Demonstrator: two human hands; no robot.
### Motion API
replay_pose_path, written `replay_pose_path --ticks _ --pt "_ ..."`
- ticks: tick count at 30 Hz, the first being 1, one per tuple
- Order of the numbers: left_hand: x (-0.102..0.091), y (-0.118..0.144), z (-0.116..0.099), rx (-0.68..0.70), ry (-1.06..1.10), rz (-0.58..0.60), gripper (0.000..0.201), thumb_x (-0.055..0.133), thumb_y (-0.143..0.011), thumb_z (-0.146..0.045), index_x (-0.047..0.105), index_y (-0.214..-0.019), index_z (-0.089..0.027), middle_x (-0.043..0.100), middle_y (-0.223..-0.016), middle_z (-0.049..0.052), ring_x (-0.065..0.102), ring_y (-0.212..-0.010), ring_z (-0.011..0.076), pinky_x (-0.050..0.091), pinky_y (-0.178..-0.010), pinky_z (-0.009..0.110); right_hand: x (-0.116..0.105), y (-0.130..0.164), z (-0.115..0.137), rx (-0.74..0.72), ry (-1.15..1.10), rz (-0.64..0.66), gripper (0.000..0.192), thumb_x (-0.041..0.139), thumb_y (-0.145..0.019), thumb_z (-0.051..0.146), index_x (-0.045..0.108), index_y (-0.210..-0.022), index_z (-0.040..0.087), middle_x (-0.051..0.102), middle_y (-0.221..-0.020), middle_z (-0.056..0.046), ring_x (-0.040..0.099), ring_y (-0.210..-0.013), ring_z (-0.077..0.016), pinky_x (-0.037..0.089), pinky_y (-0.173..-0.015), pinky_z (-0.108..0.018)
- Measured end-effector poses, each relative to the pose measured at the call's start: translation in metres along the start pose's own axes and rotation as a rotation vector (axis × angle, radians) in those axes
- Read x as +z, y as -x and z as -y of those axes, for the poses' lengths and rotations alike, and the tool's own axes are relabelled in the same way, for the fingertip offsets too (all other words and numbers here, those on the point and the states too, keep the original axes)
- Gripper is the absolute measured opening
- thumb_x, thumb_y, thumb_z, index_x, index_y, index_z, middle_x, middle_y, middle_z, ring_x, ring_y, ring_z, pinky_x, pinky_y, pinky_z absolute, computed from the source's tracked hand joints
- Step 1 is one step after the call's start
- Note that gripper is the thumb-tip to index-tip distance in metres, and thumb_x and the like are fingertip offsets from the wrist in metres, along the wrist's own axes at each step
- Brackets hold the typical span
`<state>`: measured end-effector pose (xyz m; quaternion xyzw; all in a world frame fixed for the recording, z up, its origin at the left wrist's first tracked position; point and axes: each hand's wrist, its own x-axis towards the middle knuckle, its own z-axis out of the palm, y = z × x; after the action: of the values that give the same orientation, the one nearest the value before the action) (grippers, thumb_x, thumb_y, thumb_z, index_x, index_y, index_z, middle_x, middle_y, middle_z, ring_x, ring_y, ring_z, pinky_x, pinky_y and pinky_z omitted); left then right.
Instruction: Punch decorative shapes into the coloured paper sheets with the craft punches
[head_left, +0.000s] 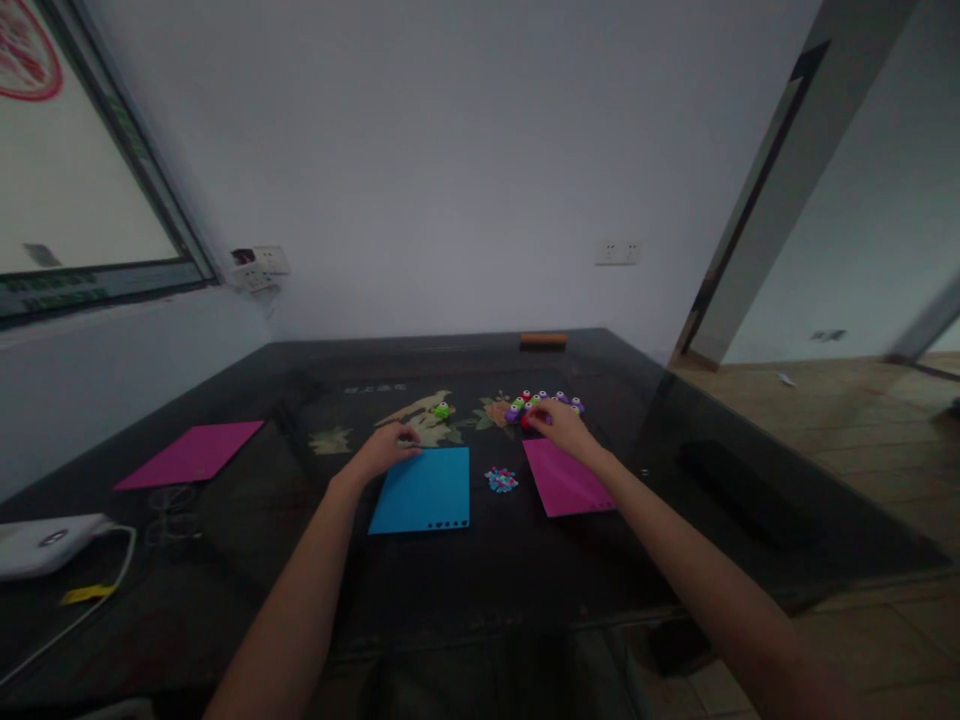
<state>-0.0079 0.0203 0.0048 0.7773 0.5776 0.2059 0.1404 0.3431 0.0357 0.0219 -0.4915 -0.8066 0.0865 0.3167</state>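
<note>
My left hand (388, 446) rests at the upper left corner of a blue sheet (426, 492), its thumb and fingers slightly apart with nothing visible between them. Over the top edge of a pink sheet (568, 483), my right hand (561, 424) pinches a small red toy with eyes (526, 421) at the front of a cluster. Several purple, green and red toys with eyes (514, 411) make up that cluster, partly hidden by my fingers. A single green toy (442, 410) sits apart, behind the blue sheet. Between the sheets lies a pile of small coloured pieces (501, 480).
Another pink sheet (196, 453) lies at the left of the dark, glossy table (480, 575). Near it are a white device (52, 545) with a cable and a yellow strip (86, 594). A brown bar (543, 341) lies at the back, and a long black object (739, 490) at right.
</note>
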Motion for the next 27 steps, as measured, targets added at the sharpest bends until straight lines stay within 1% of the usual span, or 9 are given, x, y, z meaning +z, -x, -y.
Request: replay_pose_path --ticks 3,5,7,9,11,15,18,23,27 --pt "0.004 -0.001 0.005 -0.019 0.013 0.046 0.031 0.066 -0.065 -0.038 0.066 -0.087 -0.016 0.067 -0.095 0.009 0.06 -0.091 0.0245 0.044 -0.082 0.033 0.026 -0.014 0.044 -0.078 -0.008 0.188 0.007 0.062 -0.076 0.017 0.064 -0.082 0.016 0.065 -0.084 -0.005 0.058 -0.078 -0.0151 0.041 -0.068 -0.025" --pt "0.005 -0.001 0.009 -0.027 0.023 0.065 0.038 0.068 -0.062 -0.044 0.065 -0.089 -0.017 0.066 -0.096 0.009 0.059 -0.092 0.0249 0.044 -0.083 0.033 0.046 -0.021 0.064 -0.06 0.044 0.27 0.016 0.067 -0.074 0.027 0.065 -0.085 0.016 0.065 -0.087 -0.007 0.059 -0.084 -0.0185 0.041 -0.069 -0.026" --pt "0.006 -0.001 0.011 -0.035 0.021 0.08 0.042 0.07 -0.058 -0.046 0.065 -0.09 -0.018 0.065 -0.097 0.009 0.059 -0.093 0.0257 0.044 -0.083 0.033 0.063 -0.028 0.075 -0.003 0.086 0.352 0.029 0.072 -0.068 0.037 0.064 -0.088 0.017 0.065 -0.093 -0.008 0.059 -0.088 -0.0217 0.041 -0.069 -0.027" --pt "0.006 -0.001 0.011 -0.035 -0.002 0.097 0.044 0.071 -0.055 -0.045 0.065 -0.089 -0.018 0.065 -0.097 0.01 0.058 -0.093 0.0271 0.044 -0.082 0.034 0.074 -0.033 0.078 -0.003 0.116 0.426 0.04 0.076 -0.061 0.045 0.064 -0.087 0.016 0.064 -0.097 -0.011 0.058 -0.091 -0.0251 0.042 -0.071 -0.029" --pt "0.005 0.0 0.01 -0.031 -0.031 0.109 0.045 0.073 -0.052 -0.043 0.065 -0.088 -0.018 0.064 -0.097 0.011 0.058 -0.092 0.0278 0.044 -0.081 0.034 0.081 -0.035 0.077 -0.02 0.128 0.464 0.05 0.076 -0.056 0.052 0.063 -0.087 0.016 0.062 -0.101 -0.013 0.057 -0.095 -0.0279 0.043 -0.075 -0.031" --pt "0.004 0.001 0.007 -0.029 -0.031 0.123 0.046 0.074 -0.05 -0.041 0.063 -0.087 -0.017 0.063 -0.095 0.011 0.058 -0.09 0.0272 0.043 -0.079 0.034 0.086 -0.032 0.073 -0.034 0.134 0.426 0.062 0.078 -0.051 0.055 0.062 -0.095 0.014 0.057 -0.11 -0.016 0.051 -0.105 -0.0319 0.041 -0.083 -0.037" --pt "0.005 0.002 0.006 -0.034 0.0 0.145 0.045 0.072 -0.051 -0.041 0.062 -0.088 -0.017 0.063 -0.094 0.01 0.058 -0.089 0.0262 0.043 -0.077 0.033 0.09 -0.029 0.071 -0.032 0.127 0.419 0.058 0.079 -0.052 0.052 0.062 -0.093 0.015 0.056 -0.109 -0.014 0.049 -0.105 -0.0303 0.041 -0.084 -0.036" --pt "0.005 0.002 0.007 -0.038 -0.006 0.156 0.048 0.072 -0.051 -0.043 0.062 -0.09 -0.015 0.062 -0.088 0.009 0.058 -0.081 0.0251 0.042 -0.07 0.032 0.097 -0.032 0.066 -0.024 0.072 0.433 0.049 0.08 -0.053 0.048 0.064 -0.085 0.015 0.058 -0.1 -0.011 0.053 -0.099 -0.0266 0.041 -0.078 -0.03" --pt "0.004 0.002 0.009 -0.053 -0.024 0.16 0.053 0.073 -0.05 -0.044 0.062 -0.095 -0.017 0.06 -0.089 0.008 0.057 -0.083 0.0243 0.042 -0.07 0.031 0.095 -0.033 0.067 -0.037 -0.027 0.434 0.045 0.081 -0.054 0.037 0.062 -0.088 0.015 0.06 -0.092 -0.007 0.054 -0.092 -0.0217 0.04 -0.073 -0.026"
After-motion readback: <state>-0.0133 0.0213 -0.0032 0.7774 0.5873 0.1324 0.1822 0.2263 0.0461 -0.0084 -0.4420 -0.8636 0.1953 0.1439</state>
